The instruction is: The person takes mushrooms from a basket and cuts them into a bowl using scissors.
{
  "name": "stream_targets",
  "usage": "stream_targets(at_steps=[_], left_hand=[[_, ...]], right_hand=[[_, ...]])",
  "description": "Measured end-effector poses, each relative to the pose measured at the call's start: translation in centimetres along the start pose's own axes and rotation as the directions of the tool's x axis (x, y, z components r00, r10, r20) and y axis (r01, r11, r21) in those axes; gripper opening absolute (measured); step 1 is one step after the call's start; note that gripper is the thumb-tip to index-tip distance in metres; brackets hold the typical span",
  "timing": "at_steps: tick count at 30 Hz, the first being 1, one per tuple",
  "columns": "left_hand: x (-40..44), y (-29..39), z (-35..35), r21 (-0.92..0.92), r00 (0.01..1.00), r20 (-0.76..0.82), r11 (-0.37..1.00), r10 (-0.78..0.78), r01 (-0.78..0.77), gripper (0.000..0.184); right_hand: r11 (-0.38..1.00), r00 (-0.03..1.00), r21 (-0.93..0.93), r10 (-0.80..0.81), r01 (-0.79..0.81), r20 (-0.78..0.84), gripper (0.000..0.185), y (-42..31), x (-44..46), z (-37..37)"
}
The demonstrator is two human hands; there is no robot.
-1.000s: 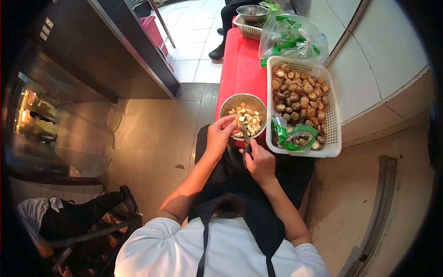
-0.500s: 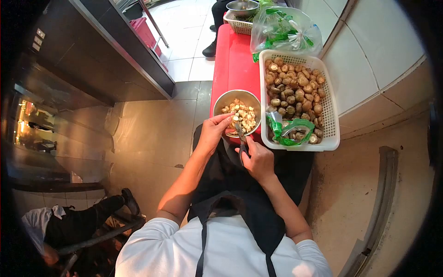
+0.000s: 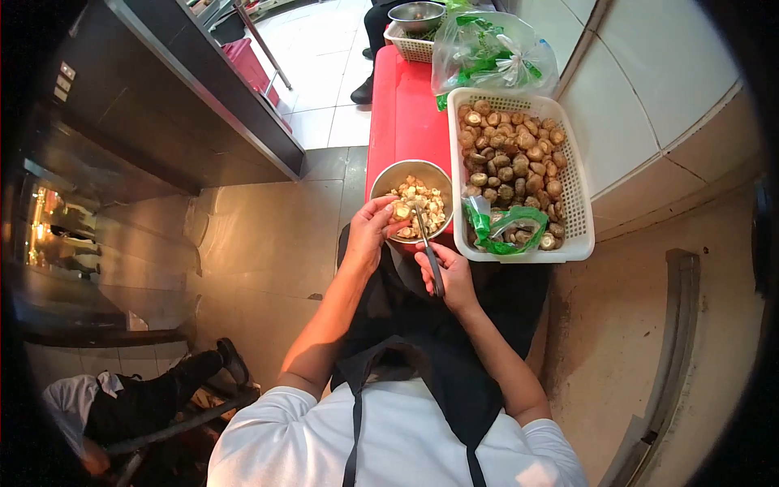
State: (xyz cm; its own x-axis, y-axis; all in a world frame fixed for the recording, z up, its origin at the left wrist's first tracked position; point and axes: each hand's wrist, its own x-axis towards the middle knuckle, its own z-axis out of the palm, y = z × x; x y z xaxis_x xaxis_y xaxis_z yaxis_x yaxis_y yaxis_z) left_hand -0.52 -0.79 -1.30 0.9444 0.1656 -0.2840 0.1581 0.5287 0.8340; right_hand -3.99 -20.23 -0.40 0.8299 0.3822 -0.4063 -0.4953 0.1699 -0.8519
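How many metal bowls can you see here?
2. The near bowl holds mushroom pieces; the far bowl sits over a white basket at the far end of the red surface. Others could be hidden.

It looks like a kitchen, probably a commercial one: a white crate (image 3: 578,195) heaped with mushrooms (image 3: 527,146) and a metal bowl (image 3: 380,188) of cut pieces (image 3: 435,213) stand on a red counter (image 3: 398,114). White wall tiles (image 3: 625,97) at the upper right, a tiled floor (image 3: 320,81) at the upper middle and a black apron (image 3: 483,385) at the lower middle also point to that.
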Motion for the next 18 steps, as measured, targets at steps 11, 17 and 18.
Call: stream_targets(at_steps=[11, 17, 18], left_hand=[[2.3, 3.1, 6.7, 0.496, 0.945, 0.106, 0.807, 0.311, -0.321, 0.029], [5.8, 2.5, 16.9, 0.656, 0.440, 0.501, 0.003, 0.745, -0.754, 0.024], [5.2, 2.7, 17.7, 0.663, 0.609, 0.568, 0.131, 0.554, -0.737, 0.023]], right_hand=[[0.993, 0.993, -0.017, -0.116, 0.116, 0.014, 0.035, 2.6, 0.0, -0.4], [0.899, 0.948, -0.302, -0.301, 0.317, 0.098, 0.045, 4.1, -0.2, -0.9], [0.891, 0.946, -0.319, -0.304, 0.324, 0.112, 0.047, 3.7, -0.3, -1.5]])
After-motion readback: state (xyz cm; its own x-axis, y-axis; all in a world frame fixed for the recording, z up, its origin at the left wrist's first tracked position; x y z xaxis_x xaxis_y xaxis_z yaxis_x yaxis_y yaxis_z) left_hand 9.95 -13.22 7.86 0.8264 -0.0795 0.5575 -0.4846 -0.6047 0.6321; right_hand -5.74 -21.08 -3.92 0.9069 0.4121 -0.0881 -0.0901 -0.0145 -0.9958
